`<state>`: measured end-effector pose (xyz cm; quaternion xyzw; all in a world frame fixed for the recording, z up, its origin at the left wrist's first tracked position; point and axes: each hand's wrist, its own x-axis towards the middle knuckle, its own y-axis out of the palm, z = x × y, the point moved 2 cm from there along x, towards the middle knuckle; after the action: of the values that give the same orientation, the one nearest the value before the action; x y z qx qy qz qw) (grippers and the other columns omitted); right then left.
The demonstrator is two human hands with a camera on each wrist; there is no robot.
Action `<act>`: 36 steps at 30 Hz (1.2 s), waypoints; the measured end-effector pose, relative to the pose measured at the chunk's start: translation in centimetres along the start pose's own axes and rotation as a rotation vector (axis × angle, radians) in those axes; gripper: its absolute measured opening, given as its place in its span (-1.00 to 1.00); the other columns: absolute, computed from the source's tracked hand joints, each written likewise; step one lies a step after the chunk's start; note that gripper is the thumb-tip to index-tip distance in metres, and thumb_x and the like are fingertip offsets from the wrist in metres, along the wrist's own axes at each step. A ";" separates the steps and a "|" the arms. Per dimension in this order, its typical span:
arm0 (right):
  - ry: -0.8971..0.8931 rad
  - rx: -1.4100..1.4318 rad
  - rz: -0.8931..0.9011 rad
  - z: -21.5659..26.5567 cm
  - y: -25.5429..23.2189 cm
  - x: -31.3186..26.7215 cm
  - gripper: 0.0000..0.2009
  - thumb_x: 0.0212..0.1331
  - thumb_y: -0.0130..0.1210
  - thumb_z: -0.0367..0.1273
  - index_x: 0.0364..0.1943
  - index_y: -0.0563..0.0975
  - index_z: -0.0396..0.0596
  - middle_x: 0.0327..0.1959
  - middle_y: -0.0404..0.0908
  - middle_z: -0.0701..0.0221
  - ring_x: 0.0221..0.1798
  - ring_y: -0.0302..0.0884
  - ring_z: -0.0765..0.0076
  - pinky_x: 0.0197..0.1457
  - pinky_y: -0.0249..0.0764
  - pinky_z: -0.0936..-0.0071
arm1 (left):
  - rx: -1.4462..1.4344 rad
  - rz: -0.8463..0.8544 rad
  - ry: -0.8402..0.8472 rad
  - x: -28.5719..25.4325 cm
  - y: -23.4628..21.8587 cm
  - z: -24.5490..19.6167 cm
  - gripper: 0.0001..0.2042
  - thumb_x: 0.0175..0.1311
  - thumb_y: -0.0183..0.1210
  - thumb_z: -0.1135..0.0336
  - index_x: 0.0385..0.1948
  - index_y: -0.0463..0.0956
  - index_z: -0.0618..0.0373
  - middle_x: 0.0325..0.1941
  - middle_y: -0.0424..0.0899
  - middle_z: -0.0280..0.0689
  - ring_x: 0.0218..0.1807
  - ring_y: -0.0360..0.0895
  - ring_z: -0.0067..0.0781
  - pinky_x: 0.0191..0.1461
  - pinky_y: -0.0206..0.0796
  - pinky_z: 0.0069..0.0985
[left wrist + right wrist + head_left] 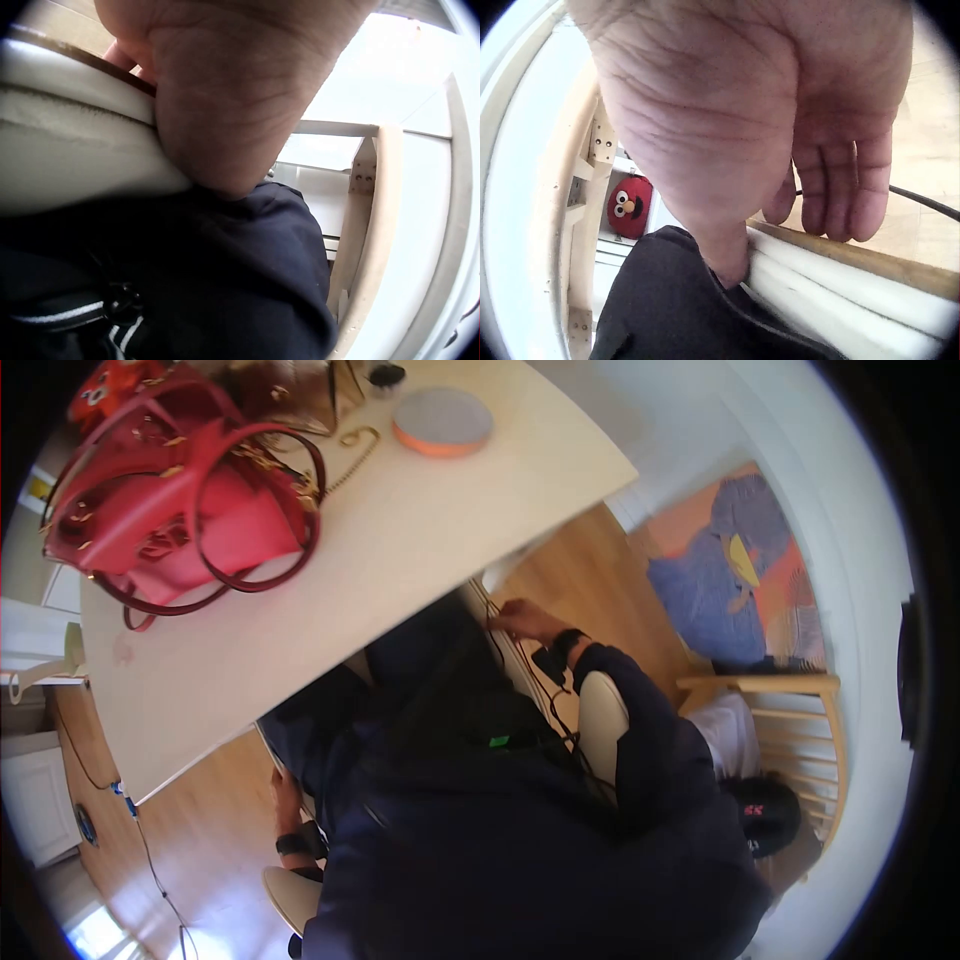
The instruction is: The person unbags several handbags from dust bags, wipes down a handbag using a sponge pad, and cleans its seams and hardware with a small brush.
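The person sits close to a pale table (400, 590). Low at the person's right side, the right hand (528, 621) grips the edge of a pale chair seat (840, 300). Its thumb lies along the inner side by dark trousers (660, 292), while its fingers (870, 187) reach down past the wood-coloured edge. On the other side, the left hand (286, 800) holds the opposite seat edge (75, 150). The heel of that palm presses beside the cushion; most of its fingers are hidden behind it. Both wrists wear dark straps.
A red handbag (240, 510), a gold chain (358, 455) and a round grey-topped disc (443, 422) are on the table. Dark cables (545, 695) hang beside the right hand. A wooden slatted frame (800, 730) and a black cap (765, 815) lie to the right.
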<state>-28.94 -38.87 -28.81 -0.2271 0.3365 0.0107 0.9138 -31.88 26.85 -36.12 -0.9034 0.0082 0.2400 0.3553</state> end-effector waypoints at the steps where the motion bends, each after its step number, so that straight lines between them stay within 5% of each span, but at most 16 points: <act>1: 0.024 0.012 0.002 0.1 0.2 -0.5 -0.42 0.19 0.44 0.11 -0.27 0.70 -0.26 -0.47 0.69 0.29 -0.37 0.66 0.39 -0.30 0.57 0.32 | 0.016 0.020 -0.007 0.1 0.0 0.8 -0.44 0.64 0.02 -0.08 0.21 0.60 0.35 -0.09 0.81 0.11 -0.04 0.74 0.05 0.10 0.51 -0.07; 9: 0.083 0.009 0.027 0.7 -0.1 -0.7 -0.33 0.23 0.44 0.20 -0.22 0.66 -0.28 -0.31 0.66 0.29 -0.29 0.67 0.38 -0.24 0.65 0.40 | -0.065 0.100 0.030 0.0 -0.7 0.3 -0.34 0.73 -0.06 -0.15 0.32 0.55 0.42 0.22 0.76 0.09 0.23 0.70 -0.01 0.34 0.49 -0.22; 14: 0.091 0.003 0.035 1.1 -0.1 -0.8 -0.32 0.20 0.45 0.22 -0.23 0.67 -0.27 -0.34 0.65 0.30 -0.29 0.68 0.38 -0.24 0.67 0.42 | -0.180 0.127 0.041 1.2 -0.5 2.8 -0.44 0.72 -0.04 -0.03 0.36 0.53 0.35 0.23 0.76 0.07 0.23 0.68 -0.04 0.34 0.46 -0.22; 21: 0.074 0.020 0.018 1.2 -0.1 -1.3 -0.31 0.18 0.45 0.24 -0.23 0.68 -0.26 -0.40 0.65 0.34 -0.33 0.70 0.39 -0.22 0.69 0.44 | -0.300 0.183 -0.076 -0.7 -1.4 -0.5 -0.43 0.75 -0.04 -0.05 0.43 0.47 0.33 0.30 0.72 -0.06 0.27 0.65 -0.15 0.35 0.46 -0.30; 28: 0.046 -0.031 0.095 1.8 -1.6 -1.9 -0.36 0.31 0.36 0.18 -0.18 0.74 -0.27 -0.39 0.75 0.27 -0.33 0.74 0.39 -0.19 0.71 0.38 | -0.445 0.435 -0.240 -5.0 -7.7 -7.9 -0.47 0.73 0.04 -0.04 0.39 0.52 0.25 0.27 0.74 -0.09 0.26 0.70 -0.24 0.28 0.54 -0.32; 36: -0.101 -0.057 -0.076 3.7 -8.7 -9.8 -0.42 0.28 0.40 0.12 -0.18 0.73 -0.24 -0.34 0.77 0.28 -0.31 0.75 0.38 -0.22 0.68 0.41 | -0.032 0.608 -0.109 -6.7 -16.5 -18.0 -0.63 0.66 0.19 0.11 0.18 0.62 0.27 0.02 0.81 -0.09 0.06 0.78 -0.25 0.16 0.66 -0.29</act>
<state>-32.79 -43.78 -16.73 -0.2648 0.2803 -0.0032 0.9226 -27.06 26.57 -11.26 -0.8508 0.2552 0.3836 0.2527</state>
